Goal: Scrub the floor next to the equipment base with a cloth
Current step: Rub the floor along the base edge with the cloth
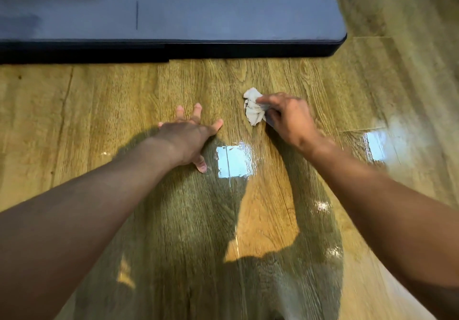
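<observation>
One crumpled cloth (253, 107) pinched in right hand (288, 118), on floor (99, 101) near equipment base (223, 9). Left hand (188, 138) apart, beside it, flat, fingers spread, arm outstretched.

An indoor room with a glossy wood-grain plank floor (248, 76), bright square light patches (232, 162) mirrored in it. A low, dark, slab-like equipment base (223, 9) sits on it; home, gym or workplace, I cannot tell.
</observation>
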`<state>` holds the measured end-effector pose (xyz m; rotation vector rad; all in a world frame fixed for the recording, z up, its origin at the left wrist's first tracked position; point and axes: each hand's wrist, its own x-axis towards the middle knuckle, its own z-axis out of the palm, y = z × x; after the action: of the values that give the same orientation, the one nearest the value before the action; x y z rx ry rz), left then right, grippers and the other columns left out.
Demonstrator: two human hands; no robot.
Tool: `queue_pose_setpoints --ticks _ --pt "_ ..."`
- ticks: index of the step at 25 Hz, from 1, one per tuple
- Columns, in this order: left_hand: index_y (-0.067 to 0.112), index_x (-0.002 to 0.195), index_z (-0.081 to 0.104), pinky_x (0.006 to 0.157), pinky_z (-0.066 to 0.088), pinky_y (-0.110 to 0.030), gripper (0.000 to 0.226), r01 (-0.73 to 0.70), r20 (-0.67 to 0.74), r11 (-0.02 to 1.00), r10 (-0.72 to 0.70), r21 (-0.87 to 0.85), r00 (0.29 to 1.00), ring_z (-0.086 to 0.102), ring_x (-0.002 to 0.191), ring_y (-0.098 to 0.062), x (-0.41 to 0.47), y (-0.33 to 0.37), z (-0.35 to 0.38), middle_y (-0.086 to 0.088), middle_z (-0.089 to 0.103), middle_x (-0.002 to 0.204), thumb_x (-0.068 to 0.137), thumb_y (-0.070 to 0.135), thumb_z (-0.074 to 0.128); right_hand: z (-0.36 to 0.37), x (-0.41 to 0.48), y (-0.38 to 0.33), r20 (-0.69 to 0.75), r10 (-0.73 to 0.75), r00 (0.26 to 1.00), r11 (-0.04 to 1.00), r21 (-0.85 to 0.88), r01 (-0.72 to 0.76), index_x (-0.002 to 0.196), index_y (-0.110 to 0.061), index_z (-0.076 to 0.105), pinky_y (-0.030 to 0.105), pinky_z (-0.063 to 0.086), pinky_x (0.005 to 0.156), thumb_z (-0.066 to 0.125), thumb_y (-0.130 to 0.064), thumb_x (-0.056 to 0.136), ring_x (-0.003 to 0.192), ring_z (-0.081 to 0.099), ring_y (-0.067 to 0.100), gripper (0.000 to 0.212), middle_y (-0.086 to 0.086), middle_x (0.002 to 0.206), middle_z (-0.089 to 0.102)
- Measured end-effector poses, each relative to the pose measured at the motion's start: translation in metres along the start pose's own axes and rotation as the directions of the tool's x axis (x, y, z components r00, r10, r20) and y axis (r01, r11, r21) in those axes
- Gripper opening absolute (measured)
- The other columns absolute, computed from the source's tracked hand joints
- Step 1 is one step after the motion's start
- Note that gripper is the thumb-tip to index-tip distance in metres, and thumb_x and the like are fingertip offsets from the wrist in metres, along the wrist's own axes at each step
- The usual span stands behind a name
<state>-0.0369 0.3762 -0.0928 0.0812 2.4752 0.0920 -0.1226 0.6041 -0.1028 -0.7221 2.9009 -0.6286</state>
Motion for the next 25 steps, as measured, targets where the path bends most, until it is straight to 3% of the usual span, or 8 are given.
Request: queue_pose_setpoints --ticks 5,10,15,18,20,22,23,25 --pt "0.044 0.147 -0.004 0.102 0.02 -0.07 0.115 -0.014 -0.002 1.0 0.014 0.007 1.0 -0.011 0.141 -0.045 0.004 0.003 0.004 -0.01 -0.02 0.156 0.068 0.041 0.079 0.002 -0.001 -0.003 0.072 -0.119 0.99 0.992 -0.029 0.121 0.117 -0.019 0.065 0.002 0.031 0.092 0.059 -0.003 0.088 0.108 0.061 0.012 0.033 -0.001 0.123 0.064" --pt "0.043 0.148 -0.003 0.103 0.022 -0.069 0.115 -0.03 -0.043 1.0 0.03 -0.006 0.999 -0.01 0.141 -0.046 0.003 0.0 0.005 -0.011 -0.019 0.156 0.067 0.043 0.079 0.003 0.053 0.0 -0.043 0.087 0.995 0.994 0.063 -0.084 0.118 -0.018 0.064 0.012 0.038 0.098 0.055 -0.002 0.09 0.111 0.057 0.011 0.033 0.003 0.123 0.063" --pt "0.041 0.149 0.002 0.104 0.026 -0.066 0.108 -0.051 -0.088 0.998 0.054 0.033 0.995 0.011 0.142 -0.043 -0.001 0.001 0.005 -0.013 0.004 0.159 0.072 0.038 0.078 0.002 0.054 0.001 0.071 -0.142 0.987 0.989 -0.037 0.144 0.119 -0.019 0.063 0.016 0.034 0.1 0.059 -0.005 0.089 0.115 0.055 0.013 0.033 0.0 0.126 0.061" --pt "0.038 0.15 0.006 0.104 0.027 -0.065 0.107 -0.061 -0.089 0.998 0.064 0.034 0.994 0.018 0.141 -0.043 -0.003 0.002 0.003 -0.014 0.014 0.157 0.072 0.038 0.078 -0.009 0.098 0.009 -0.008 0.014 1.0 0.999 -0.047 -0.014 0.117 -0.017 0.064 0.004 0.034 0.089 0.061 -0.003 0.086 0.104 0.058 0.01 0.034 0.003 0.121 0.063" --pt "0.038 0.15 0.005 0.104 0.026 -0.066 0.108 -0.058 -0.068 0.998 0.06 0.033 0.996 0.016 0.141 -0.044 -0.004 0.002 0.0 -0.015 0.011 0.158 0.071 0.04 0.078 0.002 0.101 0.003 -0.065 0.085 0.994 0.995 -0.051 -0.088 0.116 -0.017 0.063 0.013 0.042 0.094 0.058 0.005 0.085 0.107 0.059 0.016 0.039 0.005 0.12 0.063" --pt "0.039 0.15 0.003 0.105 0.021 -0.067 0.11 -0.048 -0.052 0.999 0.048 0.008 0.997 0.006 0.142 -0.046 -0.003 0.004 0.0 -0.015 0.0 0.159 0.07 0.04 0.079 0.015 0.086 -0.006 -0.058 -0.011 0.998 0.996 -0.094 0.005 0.118 -0.017 0.062 0.032 0.046 0.099 0.053 0.006 0.086 0.11 0.059 0.023 0.04 0.008 0.121 0.063" --pt "0.039 0.15 0.001 0.105 0.019 -0.067 0.11 -0.044 -0.052 0.999 0.044 0.0 0.998 0.002 0.142 -0.046 -0.003 0.004 0.002 -0.015 -0.004 0.158 0.071 0.037 0.078 0.018 0.078 -0.009 -0.033 -0.09 0.995 0.992 -0.096 0.086 0.119 -0.017 0.062 0.034 0.045 0.099 0.053 0.005 0.087 0.111 0.058 0.024 0.039 0.007 0.122 0.062" --pt "0.038 0.15 0.001 0.105 0.016 -0.069 0.106 -0.048 -0.059 0.999 0.048 -0.001 0.997 0.001 0.141 -0.048 -0.001 0.004 0.003 -0.016 -0.003 0.158 0.075 0.031 0.077 0.016 0.082 -0.008 0.007 -0.16 0.987 0.982 -0.097 0.16 0.12 -0.018 0.062 0.024 0.039 0.096 0.053 0.0 0.089 0.11 0.059 0.022 0.036 0.005 0.122 0.062"
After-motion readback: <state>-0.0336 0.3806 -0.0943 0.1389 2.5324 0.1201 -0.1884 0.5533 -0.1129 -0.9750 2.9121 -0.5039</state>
